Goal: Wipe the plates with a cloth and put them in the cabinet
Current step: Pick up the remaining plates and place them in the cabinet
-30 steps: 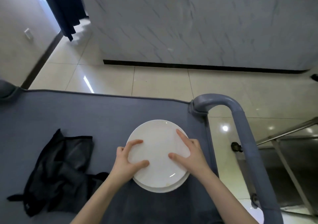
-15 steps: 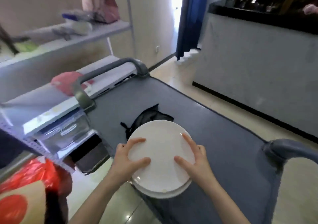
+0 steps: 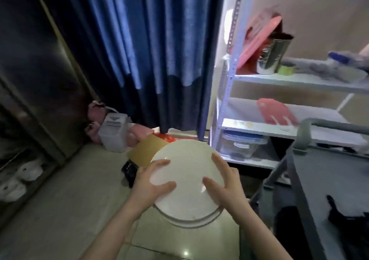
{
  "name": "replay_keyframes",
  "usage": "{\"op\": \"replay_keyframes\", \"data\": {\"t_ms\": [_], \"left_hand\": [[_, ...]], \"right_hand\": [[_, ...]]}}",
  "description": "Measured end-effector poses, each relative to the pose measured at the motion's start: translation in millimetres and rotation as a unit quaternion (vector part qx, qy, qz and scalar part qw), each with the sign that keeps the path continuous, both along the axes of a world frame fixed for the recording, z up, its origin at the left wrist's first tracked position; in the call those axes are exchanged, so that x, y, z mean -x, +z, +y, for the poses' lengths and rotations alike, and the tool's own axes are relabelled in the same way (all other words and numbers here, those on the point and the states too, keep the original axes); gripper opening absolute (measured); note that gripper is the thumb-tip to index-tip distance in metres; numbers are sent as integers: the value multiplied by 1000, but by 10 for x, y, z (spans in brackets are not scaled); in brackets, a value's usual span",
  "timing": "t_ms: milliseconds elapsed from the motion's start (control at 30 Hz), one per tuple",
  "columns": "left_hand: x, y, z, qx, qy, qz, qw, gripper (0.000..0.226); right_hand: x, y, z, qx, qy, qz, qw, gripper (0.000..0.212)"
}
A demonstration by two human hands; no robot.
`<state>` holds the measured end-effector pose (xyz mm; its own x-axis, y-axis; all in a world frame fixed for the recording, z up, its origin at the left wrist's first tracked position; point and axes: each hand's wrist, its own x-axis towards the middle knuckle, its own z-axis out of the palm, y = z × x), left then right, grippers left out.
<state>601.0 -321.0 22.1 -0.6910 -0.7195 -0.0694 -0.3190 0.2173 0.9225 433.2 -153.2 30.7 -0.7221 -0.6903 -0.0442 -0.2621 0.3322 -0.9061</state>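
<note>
Two stacked plates [image 3: 185,172] are gripped by curled fingers [image 3: 159,163] of left hand [image 3: 151,182], right hand [image 3: 225,186] | step judged: carrying to cabinet | next: level set-down

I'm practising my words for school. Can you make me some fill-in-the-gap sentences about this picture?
1. The left hand and right hand both hold a stack of white ____.
2. Behind them hangs a ____ curtain.
3. The cloth lying on the grey cart is ____.
Missing words: plates, blue, black.
</note>
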Motion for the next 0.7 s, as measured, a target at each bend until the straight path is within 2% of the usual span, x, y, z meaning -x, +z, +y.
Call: {"op": "replay_keyframes", "data": {"t_ms": [200,333,433,700], "left_hand": [[-1358,64,-1174,5,189,10,982,60],[-2201,81,-1830,12,285,8,958,59],[-2764,85,-2233,27,352,12,935,57],[-3659,54,-3067,0,490,4,872,62]], "right_hand": [[-898,24,-1886,15,169,22,985,65],[-1607,41,-2971,13,264,-30,964,61],[-2116,88,-3620,26,324,-38,945,62],[-3057,36,-5150,17,442,-43,896,65]]}}
